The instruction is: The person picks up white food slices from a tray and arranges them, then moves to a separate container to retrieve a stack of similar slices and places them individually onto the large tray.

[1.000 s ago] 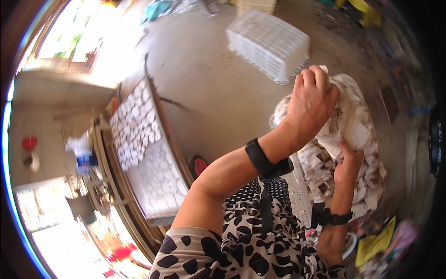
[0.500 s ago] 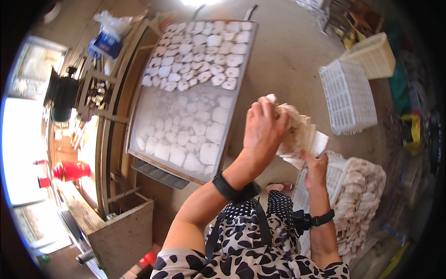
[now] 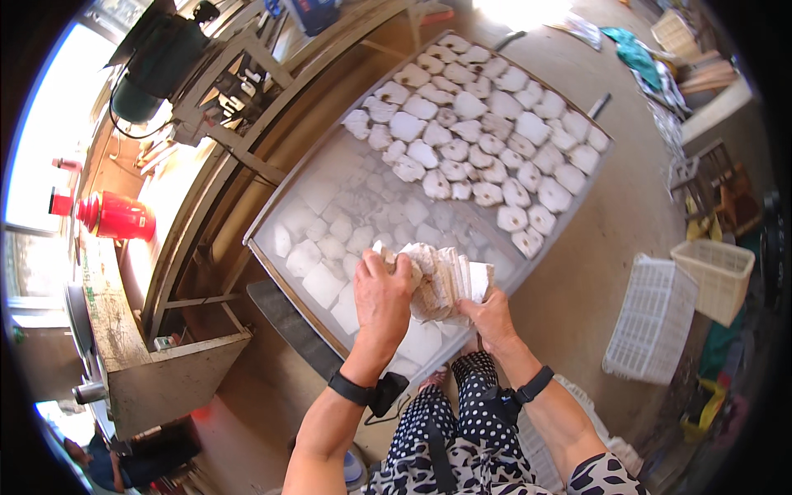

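Observation:
Between my hands is a stack of off-white slices [image 3: 445, 285] with rough brownish edges, held over the near part of a wide framed tray [image 3: 569, 213]. My left hand [image 3: 384, 297] curls its fingers over the stack's left end. At the right end, my right hand [image 3: 490, 318] grips it with the thumb on the outermost pale slice. Across the tray's far part lie many irregular white slices [image 3: 469, 132], several with dark holes. Its near part has a hazy, see-through surface [image 3: 301, 206], with more white pieces [image 3: 324, 283] showing dimly through it.
To the right stand a white slatted crate [image 3: 650, 320] and a beige crate [image 3: 716, 276]. A pale crate [image 3: 538, 445] is partly hidden by my right arm. Along the left runs a wooden workbench [image 3: 124, 326] with a red flask [image 3: 117, 216] and a dark machine [image 3: 153, 70]. A person [image 3: 103, 464] is at lower left.
My view has turned to the right. Both hands have carried the stack from beside the tray to over its near part. The heaped crate is now mostly out of sight.

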